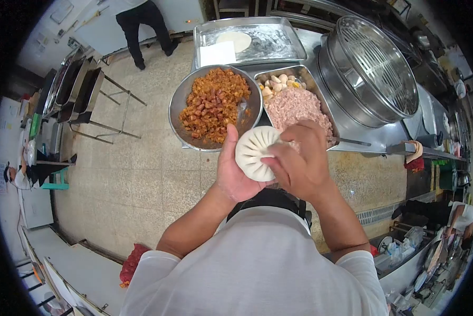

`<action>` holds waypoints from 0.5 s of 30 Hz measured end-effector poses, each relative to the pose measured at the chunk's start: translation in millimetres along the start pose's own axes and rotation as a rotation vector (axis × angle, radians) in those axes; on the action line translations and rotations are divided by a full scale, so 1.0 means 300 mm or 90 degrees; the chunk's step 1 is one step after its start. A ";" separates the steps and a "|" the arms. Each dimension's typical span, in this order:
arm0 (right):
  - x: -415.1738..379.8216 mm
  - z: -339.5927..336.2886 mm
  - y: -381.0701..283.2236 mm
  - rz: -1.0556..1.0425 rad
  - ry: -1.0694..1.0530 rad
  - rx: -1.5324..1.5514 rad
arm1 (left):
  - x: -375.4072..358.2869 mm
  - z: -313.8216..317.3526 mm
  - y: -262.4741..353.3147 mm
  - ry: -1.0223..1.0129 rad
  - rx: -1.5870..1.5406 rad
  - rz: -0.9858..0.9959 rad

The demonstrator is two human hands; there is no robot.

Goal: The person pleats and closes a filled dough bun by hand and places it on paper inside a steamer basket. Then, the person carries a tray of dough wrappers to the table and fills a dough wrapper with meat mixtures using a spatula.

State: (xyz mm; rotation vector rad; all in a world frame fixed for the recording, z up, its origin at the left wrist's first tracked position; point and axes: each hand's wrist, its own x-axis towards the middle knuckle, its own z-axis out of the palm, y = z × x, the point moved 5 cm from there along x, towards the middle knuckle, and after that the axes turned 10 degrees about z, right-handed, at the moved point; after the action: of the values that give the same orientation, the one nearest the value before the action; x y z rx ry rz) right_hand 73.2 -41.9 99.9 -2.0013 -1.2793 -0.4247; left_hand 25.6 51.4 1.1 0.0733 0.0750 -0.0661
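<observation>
A round white pleated bun (253, 154) rests in the cupped palm of my left hand (232, 171), whose thumb lies along its left side. My right hand (305, 160) pinches the dough at the bun's right upper edge, its fingertips closed on the pleats. Just beyond the hands stands a round metal bowl (175, 124) of orange-brown chunky filling (210, 105). Beside it, a rectangular metal pan (326, 100) holds pale pink minced meat (299, 108) and several egg-like pieces (278, 84). What lies under my right fingers is partly hidden.
Behind the bowl is a floured metal tray (273, 45) with a flat dough round (235, 41) and a white sheet (218, 53). Stacked steamers (373, 68) stand at the right on the metal table. Other people appear at the far back, left and right. A wheeled rack (104, 105) stands left.
</observation>
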 end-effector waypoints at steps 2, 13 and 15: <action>-0.013 -0.031 0.010 0.036 0.062 -0.053 | 0.011 0.001 0.003 0.041 0.030 0.026; -0.066 -0.067 0.143 -0.019 -0.041 0.044 | 0.082 -0.007 -0.152 0.073 0.025 0.089; -0.078 -0.091 0.165 -0.008 -0.039 0.061 | 0.100 0.008 -0.177 0.010 0.039 0.103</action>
State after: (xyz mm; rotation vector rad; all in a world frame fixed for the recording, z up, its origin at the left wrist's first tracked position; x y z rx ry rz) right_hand 109.0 -89.3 85.4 -1.9406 -1.3251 -0.3043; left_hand 52.0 -3.5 -2.6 0.1404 0.0829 0.0940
